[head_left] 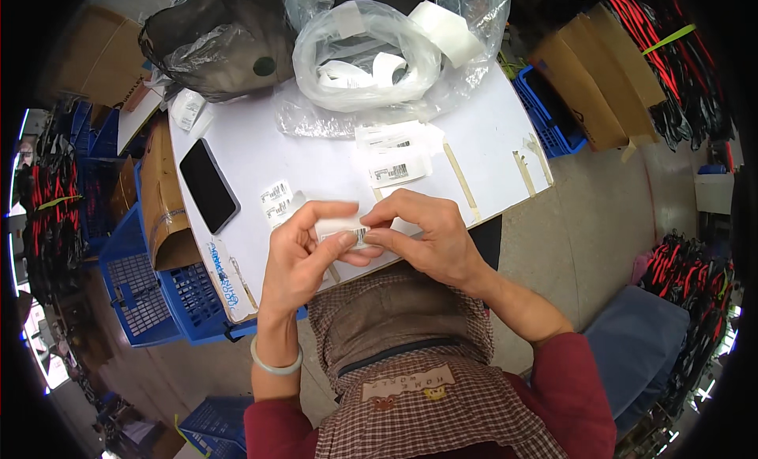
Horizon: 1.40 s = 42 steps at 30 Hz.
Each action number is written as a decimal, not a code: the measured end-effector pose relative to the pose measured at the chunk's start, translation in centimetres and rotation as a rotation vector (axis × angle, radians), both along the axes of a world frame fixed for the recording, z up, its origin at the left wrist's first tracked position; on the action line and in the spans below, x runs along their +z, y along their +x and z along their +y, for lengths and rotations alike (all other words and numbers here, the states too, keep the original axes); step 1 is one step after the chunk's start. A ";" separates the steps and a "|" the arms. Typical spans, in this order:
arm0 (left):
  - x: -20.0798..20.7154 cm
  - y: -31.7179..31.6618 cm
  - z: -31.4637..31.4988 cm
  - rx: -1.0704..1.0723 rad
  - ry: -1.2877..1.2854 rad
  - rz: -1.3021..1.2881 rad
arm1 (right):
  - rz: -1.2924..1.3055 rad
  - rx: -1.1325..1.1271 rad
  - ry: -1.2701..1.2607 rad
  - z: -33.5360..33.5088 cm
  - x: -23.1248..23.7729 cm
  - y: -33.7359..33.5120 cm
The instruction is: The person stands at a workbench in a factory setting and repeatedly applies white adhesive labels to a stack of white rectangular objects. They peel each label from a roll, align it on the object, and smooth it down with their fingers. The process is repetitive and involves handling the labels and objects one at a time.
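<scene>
Over the near edge of the white table [276,159], both hands meet at a small white label [347,228] with a barcode on it. My left hand [306,242] has it pinched between the thumb and the curled fingers. From the other side, the thumb and forefinger of my right hand [418,228] grip the label's right end. Part of it is hidden by the fingers. Just beyond lie printed barcode labels [399,171], and a strip of labels [276,200] rests by my left fingers.
A black phone [209,185] lies at the table's left. Farther back are an open clear plastic bag [363,96] with white labels inside, a white roll [448,33] and a black bag [221,41]. Blue crates [197,301] stand left; a cardboard box [596,80] stands right.
</scene>
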State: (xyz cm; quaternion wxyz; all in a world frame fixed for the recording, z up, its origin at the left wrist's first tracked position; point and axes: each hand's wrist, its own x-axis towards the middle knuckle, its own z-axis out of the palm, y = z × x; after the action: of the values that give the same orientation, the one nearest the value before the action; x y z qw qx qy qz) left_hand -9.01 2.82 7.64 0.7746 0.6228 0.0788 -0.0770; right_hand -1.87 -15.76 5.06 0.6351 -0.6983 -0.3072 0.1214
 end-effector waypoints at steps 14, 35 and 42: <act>-0.4 -2.5 -2.1 0.135 0.038 0.152 | -0.051 0.092 -0.028 -0.4 -0.6 -0.9; -5.2 -0.6 -2.5 -0.043 0.669 0.337 | 0.364 0.065 -0.462 -2.5 -2.1 1.7; -6.2 -1.1 -2.1 -0.025 0.625 0.319 | 0.327 0.060 -0.520 -2.0 -1.8 1.9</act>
State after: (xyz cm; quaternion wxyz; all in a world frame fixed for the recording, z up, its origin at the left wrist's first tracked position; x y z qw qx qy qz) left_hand -10.07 0.69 1.40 0.5236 0.8108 0.2110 -0.1548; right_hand 0.05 -17.74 3.24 0.4721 -0.7993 -0.1801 0.3254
